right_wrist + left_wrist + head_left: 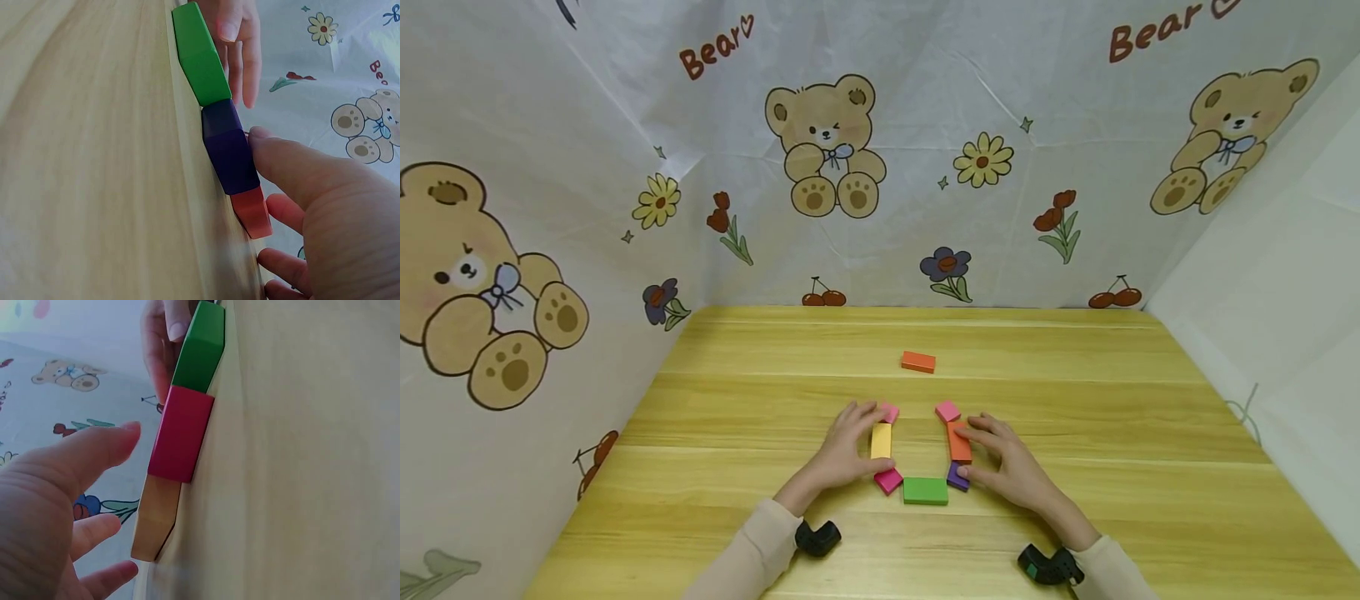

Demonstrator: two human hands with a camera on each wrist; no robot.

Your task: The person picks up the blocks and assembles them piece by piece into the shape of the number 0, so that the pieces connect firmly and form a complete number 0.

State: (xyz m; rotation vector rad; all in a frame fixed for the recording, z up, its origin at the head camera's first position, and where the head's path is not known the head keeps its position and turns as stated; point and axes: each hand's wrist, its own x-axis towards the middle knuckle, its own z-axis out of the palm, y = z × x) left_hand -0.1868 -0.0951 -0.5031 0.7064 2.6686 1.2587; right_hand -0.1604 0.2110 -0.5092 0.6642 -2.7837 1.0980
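Observation:
Small coloured blocks lie on the table in a U-shaped outline. My left hand [844, 454] spreads its fingers and thumb around the yellow block [882, 442], near a pink block [890, 412] and a magenta block [888, 481]. In the left wrist view that thumb stands apart from the magenta block [181, 434]. A green block [926, 491] forms the near side. My right hand [1015, 467] has its thumb at the purple block [957, 477], seemingly touching it, its fingers at the orange block [958, 443]. Another pink block [947, 411] sits beyond the orange one.
A separate orange-red block [918, 362] lies farther back on the wooden table [775, 350]. Cloth printed with bears [826, 150] hangs behind and at the left. Each wrist wears a black device, such as the right one [1051, 567].

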